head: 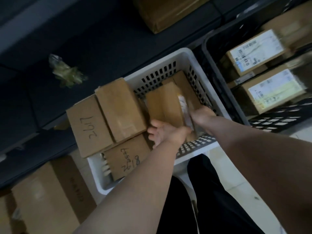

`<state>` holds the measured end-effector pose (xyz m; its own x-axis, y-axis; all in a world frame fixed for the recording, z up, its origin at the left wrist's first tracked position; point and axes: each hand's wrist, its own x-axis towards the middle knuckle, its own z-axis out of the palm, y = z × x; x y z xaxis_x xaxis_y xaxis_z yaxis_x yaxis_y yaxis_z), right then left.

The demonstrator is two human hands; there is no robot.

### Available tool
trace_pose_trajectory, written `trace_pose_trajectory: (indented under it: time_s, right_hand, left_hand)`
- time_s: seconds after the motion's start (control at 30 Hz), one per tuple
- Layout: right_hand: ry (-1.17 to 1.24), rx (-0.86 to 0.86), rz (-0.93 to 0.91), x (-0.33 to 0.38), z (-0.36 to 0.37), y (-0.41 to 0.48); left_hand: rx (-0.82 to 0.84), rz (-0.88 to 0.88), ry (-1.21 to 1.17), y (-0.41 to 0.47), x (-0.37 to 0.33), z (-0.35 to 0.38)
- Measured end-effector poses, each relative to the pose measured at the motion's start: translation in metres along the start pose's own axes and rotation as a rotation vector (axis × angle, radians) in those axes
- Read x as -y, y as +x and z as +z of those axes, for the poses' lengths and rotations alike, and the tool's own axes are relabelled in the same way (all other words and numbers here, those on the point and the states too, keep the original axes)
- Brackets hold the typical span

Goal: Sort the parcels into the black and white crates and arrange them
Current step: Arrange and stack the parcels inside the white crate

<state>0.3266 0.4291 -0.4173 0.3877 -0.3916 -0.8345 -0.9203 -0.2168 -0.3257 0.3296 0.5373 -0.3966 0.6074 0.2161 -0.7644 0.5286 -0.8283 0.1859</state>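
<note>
One plain brown cardboard box atop the white slotted plastic crate reads "2617". Left hand presses a tilted brown cardboard parcel with fingers splayed; right hand grips its labelled side.

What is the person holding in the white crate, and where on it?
A brown parcel, tilted in the white crate. The right hand grips its labelled right side; the left hand, fingers spread, supports its near end.
</note>
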Motion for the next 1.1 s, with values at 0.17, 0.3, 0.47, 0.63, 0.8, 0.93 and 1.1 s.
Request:
trace_pose_trajectory:
  time_s: [0.17, 0.3, 0.47, 0.63, 0.8, 0.93, 1.1]
  right_hand:
    - [0.604, 0.042, 0.009, 0.0, -0.001, -0.02]
    - [0.651, 0.028, 0.075, -0.019, -0.018, -0.019]
    - [0.633, 0.077, 0.132, -0.027, -0.018, -0.004]
    - [0.56, 0.237, 0.1, -0.019, -0.024, 0.0]
    - [0.383, 0.376, 0.017, -0.002, -0.032, -0.002]
    - [0.47, 0.377, 0.124, 0.006, -0.046, 0.002]
    - [0.513, 0.441, 0.266, -0.002, -0.055, -0.005]
  left_hand:
    - [-0.158, 0.388, 0.163, -0.021, 0.007, 0.003]
    - [0.125, 0.341, -0.604, -0.002, 0.022, -0.018]
    - [0.3, 0.247, -0.664, 0.014, 0.026, -0.027]
    - [0.391, -0.028, -0.628, 0.014, 0.013, -0.031]
    - [0.315, -0.03, -0.728, 0.025, 0.011, -0.024]
    - [0.458, -0.132, -0.864, 0.026, 0.021, -0.03]
    - [0.67, -0.166, -0.877, 0.018, 0.034, -0.031]
